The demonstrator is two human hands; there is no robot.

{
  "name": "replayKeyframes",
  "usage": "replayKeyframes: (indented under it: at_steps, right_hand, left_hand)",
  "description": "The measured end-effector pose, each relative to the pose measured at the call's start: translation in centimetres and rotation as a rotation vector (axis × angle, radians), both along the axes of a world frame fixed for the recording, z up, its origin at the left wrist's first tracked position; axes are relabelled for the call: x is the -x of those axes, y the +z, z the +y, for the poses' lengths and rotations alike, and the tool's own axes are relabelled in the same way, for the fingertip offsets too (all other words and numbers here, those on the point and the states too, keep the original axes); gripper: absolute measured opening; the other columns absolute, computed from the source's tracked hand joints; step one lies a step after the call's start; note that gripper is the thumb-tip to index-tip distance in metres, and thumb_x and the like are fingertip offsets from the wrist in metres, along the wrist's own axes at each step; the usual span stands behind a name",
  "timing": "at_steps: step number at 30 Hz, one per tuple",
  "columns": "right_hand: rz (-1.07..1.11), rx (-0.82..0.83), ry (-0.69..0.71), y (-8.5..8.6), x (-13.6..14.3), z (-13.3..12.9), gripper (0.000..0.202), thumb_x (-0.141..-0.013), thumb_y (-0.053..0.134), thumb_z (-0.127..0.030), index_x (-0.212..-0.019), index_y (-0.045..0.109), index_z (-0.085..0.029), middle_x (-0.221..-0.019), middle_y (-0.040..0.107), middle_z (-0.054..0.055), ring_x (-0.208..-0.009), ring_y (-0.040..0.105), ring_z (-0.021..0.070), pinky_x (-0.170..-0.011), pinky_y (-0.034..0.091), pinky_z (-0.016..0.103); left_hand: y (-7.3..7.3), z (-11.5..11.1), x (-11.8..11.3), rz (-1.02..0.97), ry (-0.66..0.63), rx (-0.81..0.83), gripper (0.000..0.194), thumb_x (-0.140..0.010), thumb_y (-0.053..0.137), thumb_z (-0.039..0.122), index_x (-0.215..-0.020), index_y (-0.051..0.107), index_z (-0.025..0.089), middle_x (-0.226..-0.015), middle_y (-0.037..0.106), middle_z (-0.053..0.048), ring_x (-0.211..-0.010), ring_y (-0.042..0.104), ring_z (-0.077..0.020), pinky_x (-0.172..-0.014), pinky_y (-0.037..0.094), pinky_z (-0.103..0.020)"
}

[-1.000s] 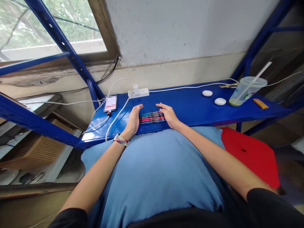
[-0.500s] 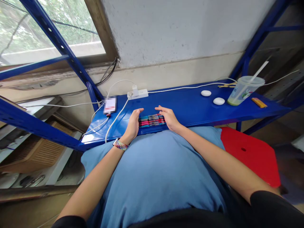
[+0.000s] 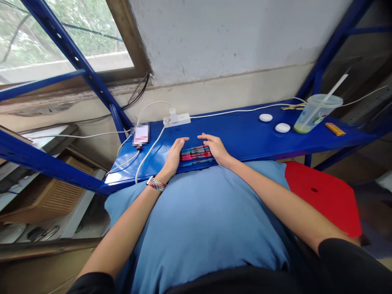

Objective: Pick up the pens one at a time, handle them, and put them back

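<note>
Several pens [image 3: 196, 156] in blue, red and teal lie side by side near the front edge of the blue table [image 3: 226, 139]. At their left ends is my left hand [image 3: 173, 158], upright on its edge with the fingers stretched out and pointing inward. My right hand [image 3: 217, 149] stands at their right ends, its fingers also extended and angled inward. The pens lie between the two palms, and neither hand is wrapped around them. Whether the palms press on the pen ends I cannot tell. A woven band [image 3: 157, 183] circles my left wrist.
A white power strip [image 3: 180, 119] with plugs and cables lies behind the hands. To the right are two white oval objects [image 3: 282, 128], a plastic cup [image 3: 315, 114] with a straw and a yellow packet [image 3: 335, 129]. A blue cushion [image 3: 211, 212] fills my lap beside a red stool [image 3: 324, 196].
My fingertips have come slightly closer together above the pens. The nearest teal pen now lies a little apart from the others, toward the table's front edge.
</note>
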State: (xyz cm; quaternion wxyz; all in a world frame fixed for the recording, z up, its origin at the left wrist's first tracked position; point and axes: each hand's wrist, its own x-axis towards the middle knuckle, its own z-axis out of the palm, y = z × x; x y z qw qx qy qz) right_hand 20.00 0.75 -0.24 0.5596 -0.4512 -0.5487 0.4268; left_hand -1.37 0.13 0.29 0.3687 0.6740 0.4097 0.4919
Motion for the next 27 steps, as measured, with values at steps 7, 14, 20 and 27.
replayKeyframes:
  at_steps: [7, 14, 20, 27]
  right_hand:
    - [-0.030, -0.020, 0.002, -0.4, 0.3, -0.3, 0.041, -0.087, 0.056, -0.012, -0.110, 0.087, -0.027, -0.149, 0.073, 0.003, -0.153, 0.056, 0.0283, -0.130, 0.040, 0.048]
    - [-0.284, -0.171, -0.083, 0.4, -0.1, -1.5, 0.028, -0.090, 0.063, -0.013, -0.097, 0.085, -0.028, -0.133, 0.080, 0.004, -0.150, 0.058, 0.0329, -0.131, 0.037, 0.057]
    - [-0.550, -0.493, 0.244, 1.9, -1.0, -4.1, 0.015, -0.086, 0.076, -0.016, -0.078, 0.082, -0.028, -0.133, 0.078, 0.006, -0.151, 0.053, 0.0359, -0.129, 0.039, 0.060]
    - [-0.671, -0.595, 0.362, 1.9, -1.1, -4.5, 0.015, -0.084, 0.080, -0.013, -0.086, 0.083, -0.028, -0.139, 0.076, 0.006, -0.155, 0.048, 0.0377, -0.128, 0.038, 0.062]
  left_hand:
    - [0.1, -0.4, 0.0, -0.019, 0.002, -0.021, 0.040, -0.110, 0.044, 0.052, -0.121, 0.074, 0.028, -0.140, 0.073, -0.004, -0.145, 0.058, -0.0264, -0.132, 0.035, -0.044]
    - [1.1, -1.6, -0.2, 0.157, 0.055, -0.047, 0.032, -0.107, 0.051, 0.046, -0.111, 0.076, 0.025, -0.136, 0.076, -0.008, -0.139, 0.062, -0.0309, -0.125, 0.041, -0.049]
    - [1.0, -2.0, 0.5, 0.301, 0.135, -0.178, 0.031, -0.106, 0.050, 0.040, -0.102, 0.078, 0.026, -0.120, 0.079, -0.009, -0.122, 0.069, -0.0311, -0.116, 0.048, -0.049]
    - [0.6, -2.0, 0.6, 0.399, 0.136, -0.223, 0.015, -0.092, 0.064, 0.025, -0.089, 0.079, 0.025, -0.112, 0.079, -0.010, -0.117, 0.072, -0.0328, -0.112, 0.051, -0.053]
